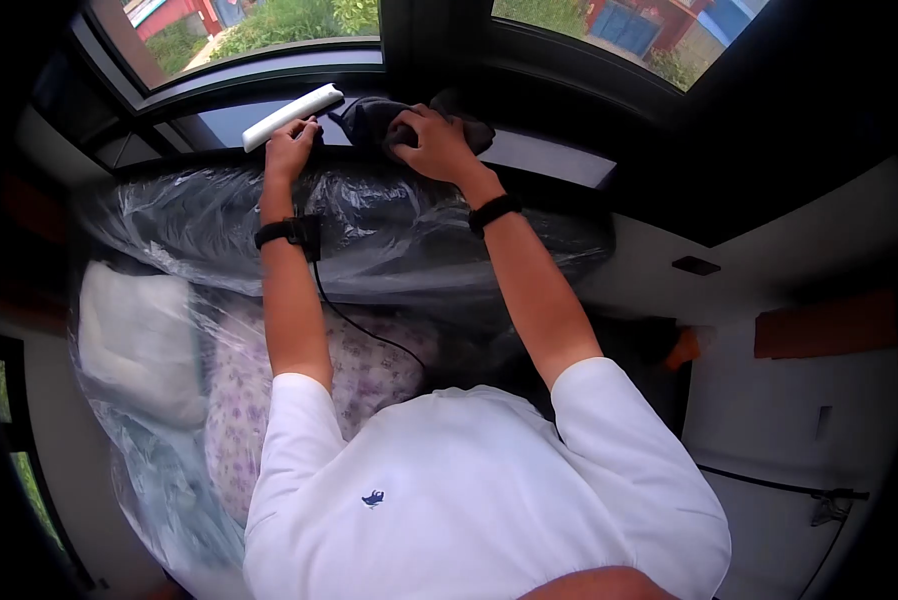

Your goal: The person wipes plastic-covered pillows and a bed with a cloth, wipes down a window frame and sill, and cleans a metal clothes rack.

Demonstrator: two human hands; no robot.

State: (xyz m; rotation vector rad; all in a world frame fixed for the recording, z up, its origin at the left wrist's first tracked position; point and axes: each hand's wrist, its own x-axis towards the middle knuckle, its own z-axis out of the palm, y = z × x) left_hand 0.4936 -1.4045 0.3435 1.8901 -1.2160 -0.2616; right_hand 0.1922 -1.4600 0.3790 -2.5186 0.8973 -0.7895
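At the window sill, my left hand (pixel 291 148) has its fingers curled at the lower edge of a long white bar-shaped object (pixel 294 115), which lies tilted up to the right. The exact kind of this object does not show. To the right, my right hand (pixel 436 143) is closed on a bunched dark cloth (pixel 369 120) resting on the sill (pixel 554 158). Part of the cloth is hidden under the fingers.
Clear plastic sheeting (pixel 359 240) covers a bed or couch below the sill. Beneath it are a white pillow (pixel 139 340) and a floral bedding piece (pixel 244 400). Dark-framed windows (pixel 434 70) stand ahead. A black cable (pixel 359 328) hangs from my left wrist.
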